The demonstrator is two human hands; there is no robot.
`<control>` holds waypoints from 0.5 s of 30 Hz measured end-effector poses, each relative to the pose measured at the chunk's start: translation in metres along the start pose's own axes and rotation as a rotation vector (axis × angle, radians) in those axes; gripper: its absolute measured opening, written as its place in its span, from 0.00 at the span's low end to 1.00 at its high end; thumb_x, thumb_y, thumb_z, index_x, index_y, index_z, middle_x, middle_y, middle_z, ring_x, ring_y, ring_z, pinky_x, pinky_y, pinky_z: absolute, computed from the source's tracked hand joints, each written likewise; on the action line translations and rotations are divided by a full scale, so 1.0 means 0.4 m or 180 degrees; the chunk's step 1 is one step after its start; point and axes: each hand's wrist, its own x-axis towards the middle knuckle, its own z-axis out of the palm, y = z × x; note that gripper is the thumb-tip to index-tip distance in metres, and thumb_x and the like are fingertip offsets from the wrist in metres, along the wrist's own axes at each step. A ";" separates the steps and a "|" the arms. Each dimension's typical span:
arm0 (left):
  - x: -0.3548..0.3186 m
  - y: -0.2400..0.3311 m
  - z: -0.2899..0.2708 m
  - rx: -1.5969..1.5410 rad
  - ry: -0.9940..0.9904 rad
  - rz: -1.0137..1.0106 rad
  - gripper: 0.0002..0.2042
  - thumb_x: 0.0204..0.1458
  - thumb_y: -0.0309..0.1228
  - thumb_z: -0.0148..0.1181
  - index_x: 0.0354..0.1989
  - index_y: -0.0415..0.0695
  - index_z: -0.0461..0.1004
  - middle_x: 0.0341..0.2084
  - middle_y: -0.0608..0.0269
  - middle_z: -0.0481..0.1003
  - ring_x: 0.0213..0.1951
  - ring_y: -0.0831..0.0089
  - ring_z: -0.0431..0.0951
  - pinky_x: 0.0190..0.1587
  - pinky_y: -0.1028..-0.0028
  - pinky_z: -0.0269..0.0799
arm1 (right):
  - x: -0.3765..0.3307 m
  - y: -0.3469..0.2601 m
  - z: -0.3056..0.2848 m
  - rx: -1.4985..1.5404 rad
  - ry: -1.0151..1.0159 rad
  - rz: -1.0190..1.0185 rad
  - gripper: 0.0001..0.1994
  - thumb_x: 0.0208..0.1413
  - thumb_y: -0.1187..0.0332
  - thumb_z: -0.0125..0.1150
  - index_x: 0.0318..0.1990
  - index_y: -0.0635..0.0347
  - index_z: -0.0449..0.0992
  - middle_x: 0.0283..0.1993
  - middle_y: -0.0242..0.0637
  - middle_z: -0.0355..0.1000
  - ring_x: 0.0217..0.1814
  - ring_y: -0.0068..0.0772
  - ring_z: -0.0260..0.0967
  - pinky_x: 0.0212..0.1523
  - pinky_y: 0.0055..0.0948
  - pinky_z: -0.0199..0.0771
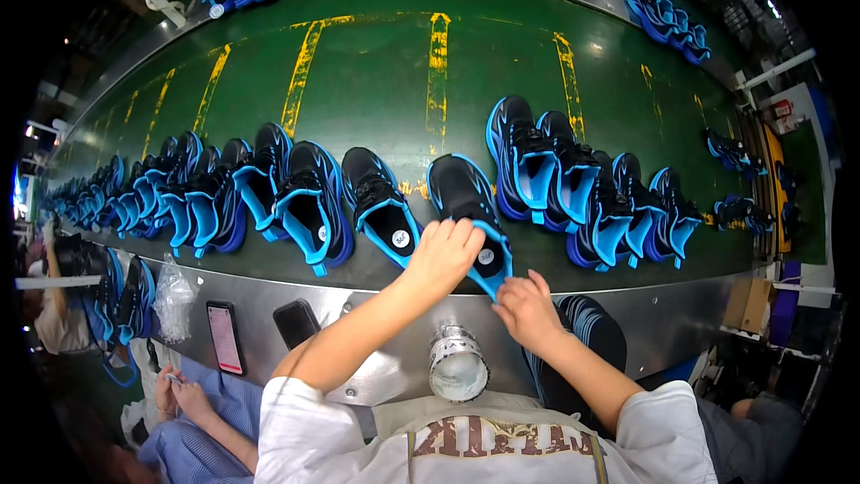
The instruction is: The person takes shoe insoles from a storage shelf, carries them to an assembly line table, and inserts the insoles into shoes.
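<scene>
A black sneaker with a bright blue lining and sole edge [460, 186] lies in front of me, toe pointing away. My left hand [442, 255] is closed over its collar near the tongue, fingers curled. At the heel, my right hand [528, 308] pinches the blue rim by the pull tab. A round white sticker [485, 256] shows on the insole between my hands. Just left of it, a matching sneaker [372, 184] stands untouched, partly behind my left hand. My fingers hide part of the held shoe's opening.
Rows of similar sneakers [309, 202] line the green belt [385, 63] on both sides. On the metal ledge [260, 291] sit a phone [225, 338], a dark flat device [296, 323], a clear jar [458, 364] and a plastic bag [175, 300]. A person in blue stripes [202, 421] sits lower left.
</scene>
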 end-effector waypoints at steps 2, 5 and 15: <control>-0.015 -0.022 0.017 0.0184 -0.0030 -0.0054 0.08 0.40 0.29 0.57 0.25 0.45 0.63 0.21 0.64 0.62 0.25 0.69 0.66 0.27 0.72 0.59 | 0.008 -0.002 -0.008 0.0038 -0.0090 -0.0069 0.09 0.44 0.68 0.58 0.33 0.60 0.71 0.38 0.38 0.69 0.49 0.38 0.63 0.56 0.45 0.51; 0.022 -0.085 0.028 0.0766 0.0009 -0.0165 0.10 0.43 0.34 0.56 0.27 0.45 0.63 0.22 0.63 0.64 0.23 0.67 0.68 0.25 0.71 0.61 | 0.083 -0.026 -0.045 0.0339 -0.0036 -0.0081 0.10 0.45 0.67 0.57 0.34 0.63 0.72 0.39 0.40 0.69 0.50 0.40 0.62 0.54 0.40 0.56; 0.089 -0.091 0.059 0.0527 -0.0929 -0.0133 0.05 0.44 0.29 0.50 0.26 0.42 0.67 0.25 0.57 0.70 0.28 0.63 0.73 0.28 0.69 0.66 | 0.204 0.183 -0.128 -0.0264 0.0083 0.1189 0.29 0.38 0.48 0.61 0.51 0.46 0.67 0.48 0.57 0.60 0.50 0.56 0.60 0.49 0.42 0.62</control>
